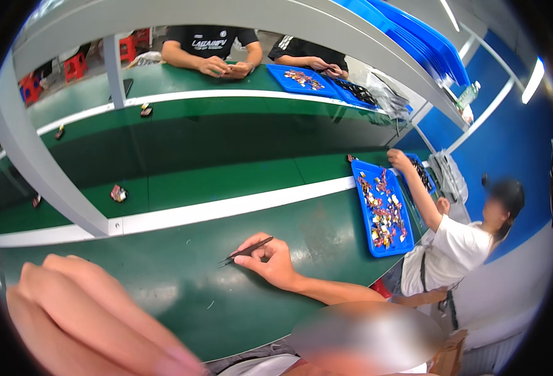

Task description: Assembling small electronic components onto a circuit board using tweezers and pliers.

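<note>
My right hand comes in from the right, low over the green tabletop. It is closed round dark, thin tweezers in a pinch. The tweezers' tips point left and down toward the table, with nothing visible between them. Very close to the camera at lower left is my left hand, large and slightly blurred. Its fingers are bent and pressed together, the knuckles toward the upper left. The fingertips run off the lower edge, so anything they hold is hidden.
A blue tray of small colourful pieces stands at right, near a co-worker's outstretched arm. Beyond a white rail, a small piece lies on a green surface. Two people sit across by another blue tray. Grey frame posts rise at left.
</note>
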`<state>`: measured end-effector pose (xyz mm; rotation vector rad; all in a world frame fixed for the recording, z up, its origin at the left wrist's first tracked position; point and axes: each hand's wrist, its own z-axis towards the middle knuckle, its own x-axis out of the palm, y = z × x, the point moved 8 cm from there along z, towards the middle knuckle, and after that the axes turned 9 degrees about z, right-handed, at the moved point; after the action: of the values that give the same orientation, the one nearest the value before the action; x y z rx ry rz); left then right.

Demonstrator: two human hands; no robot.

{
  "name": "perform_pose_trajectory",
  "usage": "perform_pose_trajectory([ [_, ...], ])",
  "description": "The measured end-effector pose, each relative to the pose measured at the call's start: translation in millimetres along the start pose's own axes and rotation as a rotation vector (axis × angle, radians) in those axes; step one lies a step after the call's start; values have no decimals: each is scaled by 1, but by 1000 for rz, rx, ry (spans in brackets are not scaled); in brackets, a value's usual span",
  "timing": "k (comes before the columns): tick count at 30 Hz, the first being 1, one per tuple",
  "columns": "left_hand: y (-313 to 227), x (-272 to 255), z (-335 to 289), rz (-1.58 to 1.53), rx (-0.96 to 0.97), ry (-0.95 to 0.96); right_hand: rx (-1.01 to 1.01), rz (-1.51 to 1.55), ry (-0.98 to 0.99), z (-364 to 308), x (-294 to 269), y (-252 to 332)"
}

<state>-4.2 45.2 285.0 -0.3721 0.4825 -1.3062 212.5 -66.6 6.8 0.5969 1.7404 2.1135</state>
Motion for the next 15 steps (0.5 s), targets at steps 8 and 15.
perform_pose_trajectory([
  [8, 3, 12, 29, 319, -157, 215, -7, -44, -30, -1, -4, -6],
  [15, 3, 5, 30, 183, -129, 135, -35, -63, -20, -1, 1, -6],
])
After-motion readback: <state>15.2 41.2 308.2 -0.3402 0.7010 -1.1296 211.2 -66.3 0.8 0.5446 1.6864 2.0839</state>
